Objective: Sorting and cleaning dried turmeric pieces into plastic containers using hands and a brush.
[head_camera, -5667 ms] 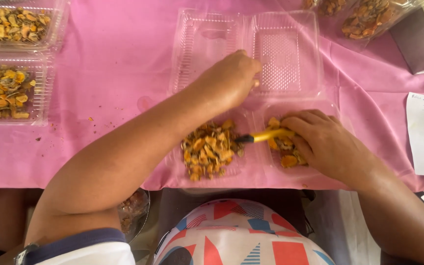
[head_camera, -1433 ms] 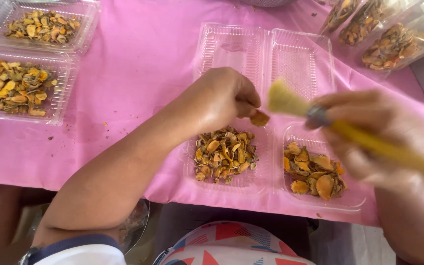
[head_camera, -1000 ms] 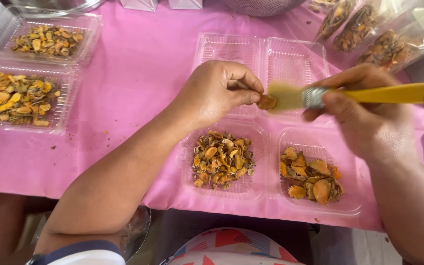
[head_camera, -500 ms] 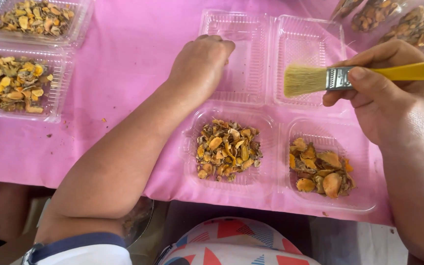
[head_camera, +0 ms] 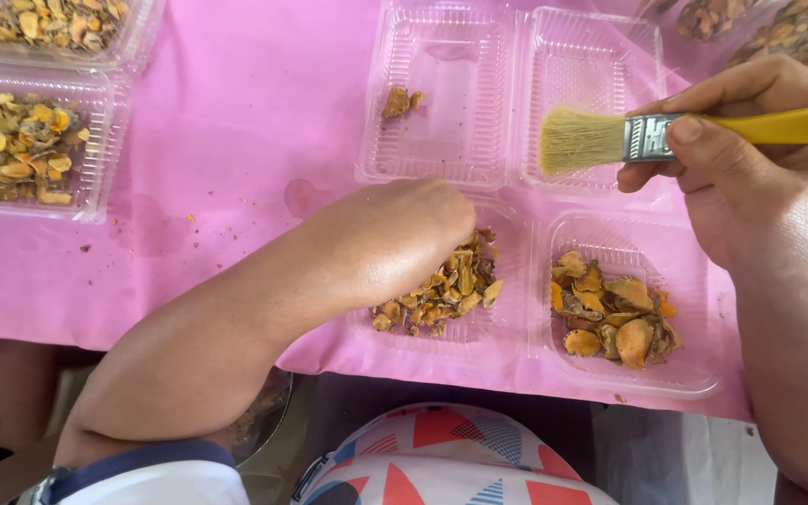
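On the pink-covered desk [head_camera: 236,140], centre frame, the left hand [head_camera: 395,243] digs into the heap of dried slices [head_camera: 451,290], grip seemingly closed. The right hand [head_camera: 741,159] clasps the brush [head_camera: 628,138]. Only two cleaned pieces [head_camera: 402,99] lie in the upper tray [head_camera: 441,93]; most remain.

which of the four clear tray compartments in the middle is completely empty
The far right compartment, just beyond the brush bristles. The far left compartment holds a couple of pieces, and both near ones hold piles.

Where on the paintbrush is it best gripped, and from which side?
Grip the paintbrush on its yellow handle just behind the metal ferrule, coming from the right, as the right hand does: it lies level, bristles pointing left, so the handle end is free.
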